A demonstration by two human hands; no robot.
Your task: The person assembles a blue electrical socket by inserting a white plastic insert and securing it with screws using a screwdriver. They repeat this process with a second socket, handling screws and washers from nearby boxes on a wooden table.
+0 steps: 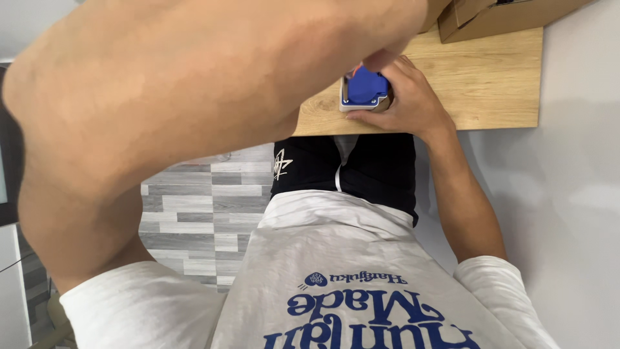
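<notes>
Room: pale grey wall on the right, grey wood-look plank floor (194, 213) lower left, seen from above past the person's own torso.
Left arm: bare forearm fills the upper left, sweeps diagonally to the top centre. Blurred, very close to the camera.
Torso: white printed t-shirt (336, 284) at the bottom, black shorts (361, 168) below the worktop edge.
Worktop: light oak-grain wooden worktop (491, 84), top right, near edge running just above the shorts.
Boxes: brown cardboard boxes (497, 16) at the far edge of the worktop, cropped by the frame top.
Right hand: right hand (413, 103) lies on the worktop near its front edge, fingers curled around the right and near sides of the part, gripping it.
Left hand: left hand (387, 57) mostly hidden behind its own forearm; only fingertips show, touching the top of the part. Cannot tell if pinching or just pressing.
Part: small blue plastic block on a square silver metal base (363, 92), corner screws visible. Sits on the worktop close to the front edge, between both hands, well apart from the boxes.
</notes>
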